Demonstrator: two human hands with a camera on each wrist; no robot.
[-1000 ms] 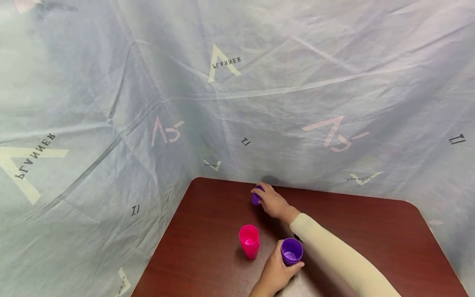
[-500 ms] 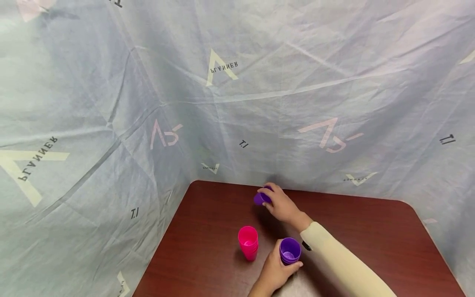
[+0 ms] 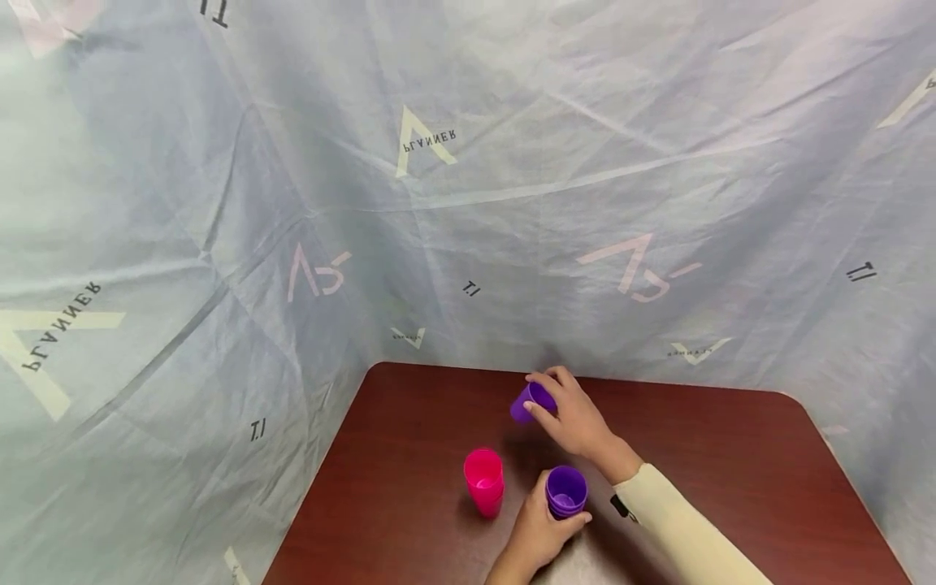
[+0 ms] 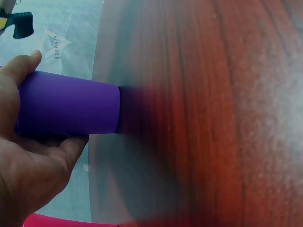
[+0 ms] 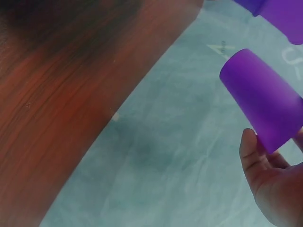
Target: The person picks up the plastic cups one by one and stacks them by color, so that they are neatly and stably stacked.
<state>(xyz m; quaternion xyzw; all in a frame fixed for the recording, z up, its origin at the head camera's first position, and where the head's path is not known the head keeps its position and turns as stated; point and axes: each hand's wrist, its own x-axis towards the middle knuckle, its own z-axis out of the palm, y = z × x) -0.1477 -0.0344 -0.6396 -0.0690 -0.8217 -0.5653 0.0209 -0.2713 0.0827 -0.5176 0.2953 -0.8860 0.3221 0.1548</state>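
My left hand (image 3: 537, 528) grips a stack of purple cups (image 3: 566, 490) near the front of the table, mouth up. In the left wrist view the purple cup (image 4: 71, 104) has the thumb and fingers around its rim end; whether its base touches the wood is unclear. Farther back, my right hand (image 3: 578, 418) holds a single purple cup (image 3: 522, 404) by its rim, tilted and raised off the table. The right wrist view shows this cup (image 5: 260, 94) clear of the tabletop. Left of both hands, a stack of pink cups (image 3: 485, 483) stands upright, untouched.
A reddish-brown wooden table (image 3: 409, 439) lies beneath everything. Grey printed cloth (image 3: 504, 244) hangs behind it and along its left and right sides. A dark wrist strap (image 3: 621, 508) shows at the right sleeve.
My right hand has lifted the single purple cup from the back of the table and brought it rightward and nearer, tipping it. The left hand keeps its grip on the purple stack.
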